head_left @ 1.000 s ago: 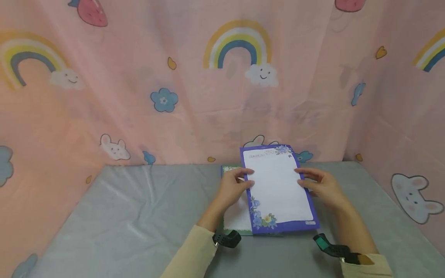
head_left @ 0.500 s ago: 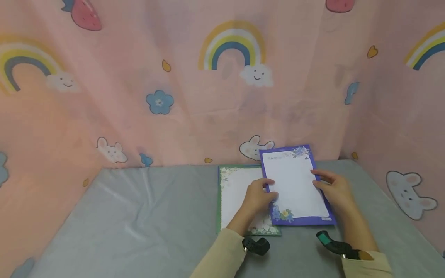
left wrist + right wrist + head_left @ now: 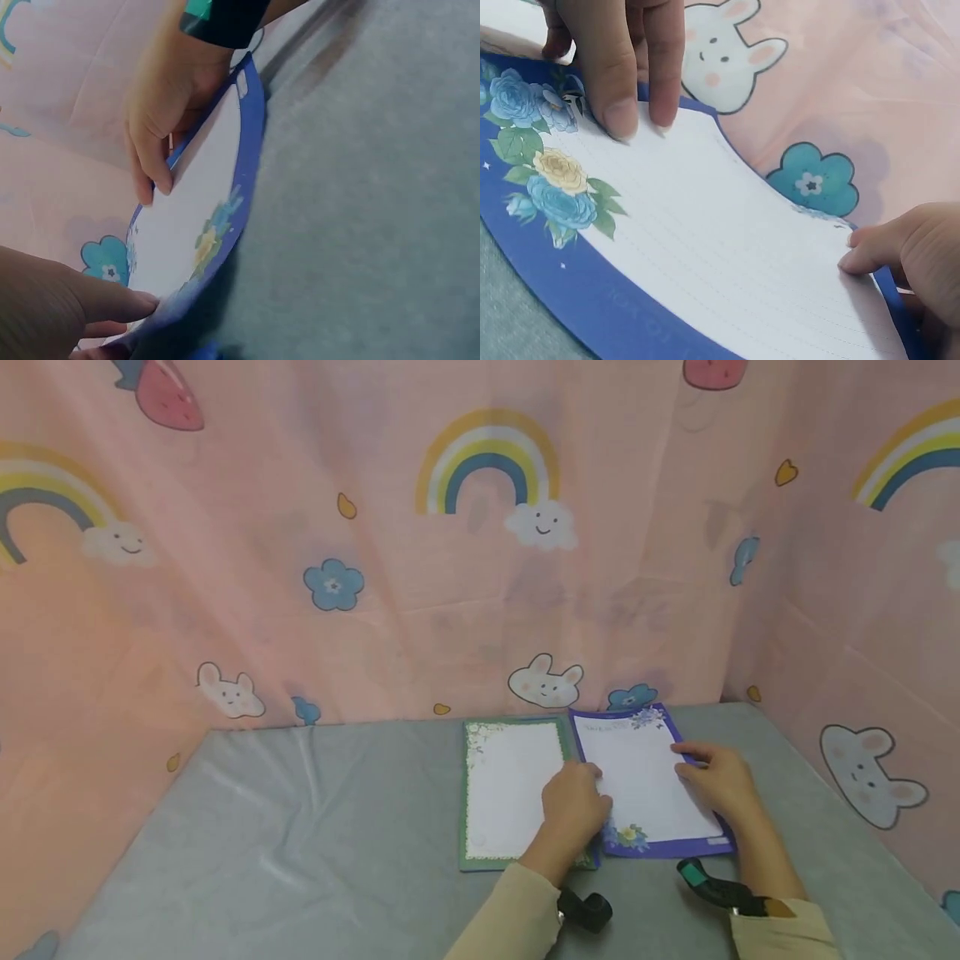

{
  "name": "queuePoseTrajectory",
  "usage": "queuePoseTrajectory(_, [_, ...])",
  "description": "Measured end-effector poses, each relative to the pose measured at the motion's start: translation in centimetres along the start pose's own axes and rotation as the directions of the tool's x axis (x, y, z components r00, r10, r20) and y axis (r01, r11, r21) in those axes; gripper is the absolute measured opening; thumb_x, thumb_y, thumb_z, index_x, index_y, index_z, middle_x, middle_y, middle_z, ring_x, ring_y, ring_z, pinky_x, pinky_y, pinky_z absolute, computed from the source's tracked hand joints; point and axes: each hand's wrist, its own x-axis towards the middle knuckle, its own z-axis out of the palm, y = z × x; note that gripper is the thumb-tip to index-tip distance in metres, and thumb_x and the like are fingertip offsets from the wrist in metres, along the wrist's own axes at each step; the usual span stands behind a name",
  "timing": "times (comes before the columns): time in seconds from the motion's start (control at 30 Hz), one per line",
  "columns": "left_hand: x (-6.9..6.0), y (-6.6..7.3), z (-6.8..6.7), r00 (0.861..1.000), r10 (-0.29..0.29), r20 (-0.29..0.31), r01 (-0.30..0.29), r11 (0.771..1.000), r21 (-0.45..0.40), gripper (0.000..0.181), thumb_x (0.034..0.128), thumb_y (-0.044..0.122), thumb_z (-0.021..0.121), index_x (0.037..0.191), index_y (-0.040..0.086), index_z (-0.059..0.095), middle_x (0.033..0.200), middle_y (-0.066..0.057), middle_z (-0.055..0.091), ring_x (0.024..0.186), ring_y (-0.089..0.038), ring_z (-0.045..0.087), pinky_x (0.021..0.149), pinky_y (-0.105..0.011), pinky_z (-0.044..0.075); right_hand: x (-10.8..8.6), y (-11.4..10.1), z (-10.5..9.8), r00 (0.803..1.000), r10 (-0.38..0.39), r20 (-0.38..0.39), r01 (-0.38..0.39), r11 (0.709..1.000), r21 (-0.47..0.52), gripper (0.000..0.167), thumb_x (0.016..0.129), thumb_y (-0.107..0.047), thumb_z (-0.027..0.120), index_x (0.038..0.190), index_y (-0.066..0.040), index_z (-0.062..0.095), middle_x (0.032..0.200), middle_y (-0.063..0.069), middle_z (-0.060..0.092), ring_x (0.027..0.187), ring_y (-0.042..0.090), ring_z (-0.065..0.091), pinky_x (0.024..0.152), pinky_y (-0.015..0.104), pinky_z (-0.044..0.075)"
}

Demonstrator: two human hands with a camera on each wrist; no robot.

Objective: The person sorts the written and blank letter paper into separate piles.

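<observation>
Seeing purple sheet (image 3: 637,785) shifted right, now lower right of my frame.
Left hand (image 3: 573,803) and right hand (image 3: 723,783) pinch its side edges, fingers nearly closed; green sheet (image 3: 506,793), lower centre, is now mostly uncovered.

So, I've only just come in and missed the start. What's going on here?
A person is holding a purple-bordered sheet by its two long edges, left hand on one and right hand on the other. The sheet bows between them, and whether it rests fully on the grey tabletop is hard to tell. To its left, a green-bordered sheet lies on the tabletop, partly under the left arm.
</observation>
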Motion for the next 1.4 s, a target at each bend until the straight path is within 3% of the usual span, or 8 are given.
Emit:
queuePoseTrajectory(0.2, [-0.3,-0.6,-0.1,0.999,-0.029,-0.020,0.031,0.991,0.130,0.030,0.0799,0.036,0.081,0.106,0.022,0.080,0.095,0.001,0.066,0.083,-0.016,0.050,0.073,-0.031,0.041,-0.1,-0.6,0.3,0.999,-0.027,0.034,0.030,0.994,-0.103,0.045,0.094,-0.020,0.066,0.132,0.004,0.061,0.137,0.040,0.052,0.124,0.058,0.049,0.101,0.072,0.039])
queuePoseTrajectory(0.33, [-0.5,-0.7,-0.2,1.000,0.004,-0.002,-0.004,0.989,0.146,0.030,0.0801,0.038,0.081,0.106,0.023,0.080,0.096,0.001,0.067,0.085,-0.015,0.048,0.074,-0.031,0.041,0.0,-1.0,0.0,0.998,-0.005,0.059,0.016,0.982,-0.190,0.048,0.093,-0.023,0.067,0.131,0.006,0.061,0.138,0.039,0.051,0.128,0.059,0.045,0.103,0.072,0.039])
queuePoseTrajectory(0.5, [-0.8,-1.3,-0.8,0.996,0.083,0.029,-0.085,0.992,0.093,0.032,0.0847,0.039,0.078,0.112,0.023,0.078,0.107,0.001,0.070,0.095,-0.015,0.057,0.081,-0.031,0.047,-0.2,-1.3,-0.3,0.996,-0.014,0.086,0.036,0.962,-0.271,0.047,0.093,-0.019,0.067,0.127,0.012,0.060,0.137,0.041,0.051,0.128,0.060,0.043,0.104,0.071,0.038])
queuePoseTrajectory(0.73, [-0.9,-3.9,-3.8,0.983,0.173,-0.066,-0.172,0.985,0.028,0.023,0.0924,0.033,0.073,0.112,0.021,0.078,0.116,-0.001,0.072,0.104,-0.021,0.066,0.085,-0.036,0.054,-0.5,-2.7,-0.2,0.993,0.014,0.119,0.022,0.956,-0.293,0.058,0.096,-0.031,0.062,0.130,0.016,0.055,0.132,0.041,0.053,0.123,0.059,0.047,0.101,0.071,0.041])
queuePoseTrajectory(0.87, [-1.0,-5.7,-5.7,0.985,0.157,-0.070,-0.156,0.988,0.012,0.023,0.0938,0.032,0.071,0.113,0.020,0.077,0.118,-0.003,0.072,0.108,-0.024,0.066,0.089,-0.041,0.054,-0.7,-4.0,-0.3,0.992,0.019,0.123,0.019,0.954,-0.299,0.063,0.098,-0.039,0.059,0.132,0.013,0.054,0.134,0.041,0.052,0.122,0.059,0.048,0.097,0.071,0.043])
queuePoseTrajectory(1.07, [-1.2,-9.2,-7.8,0.982,0.119,-0.145,-0.131,0.988,-0.083,0.016,0.0933,0.022,0.071,0.104,0.013,0.079,0.110,-0.005,0.074,0.105,-0.025,0.068,0.091,-0.043,0.055,-0.7,-6.7,0.5,0.983,-0.140,0.122,0.162,0.968,-0.190,0.058,0.101,-0.042,0.057,0.130,0.008,0.061,0.127,0.034,0.064,0.117,0.053,0.057,0.094,0.065,0.048])
queuePoseTrajectory(1.27, [-1.3,-13.2,-8.2,0.990,0.028,-0.136,-0.053,0.981,-0.187,0.018,0.0938,0.017,0.069,0.108,0.008,0.076,0.112,-0.010,0.073,0.105,-0.028,0.068,0.089,-0.045,0.055,-1.2,-8.6,3.2,0.957,-0.276,0.087,0.280,0.959,-0.042,0.044,0.100,-0.032,0.061,0.123,0.005,0.068,0.118,0.026,0.071,0.105,0.044,0.068,0.087,0.057,0.056])
queuePoseTrajectory(1.4, [-0.9,-15.3,-8.0,0.996,-0.039,-0.082,0.016,0.965,-0.261,0.038,0.0926,0.019,0.072,0.127,0.003,0.066,0.120,-0.016,0.071,0.109,-0.031,0.066,0.093,-0.049,0.055,-1.6,-9.1,5.1,0.950,-0.300,0.085,0.299,0.954,0.023,0.038,0.100,-0.028,0.064,0.119,0.003,0.070,0.115,0.023,0.073,0.099,0.039,0.071,0.083,0.052,0.059])
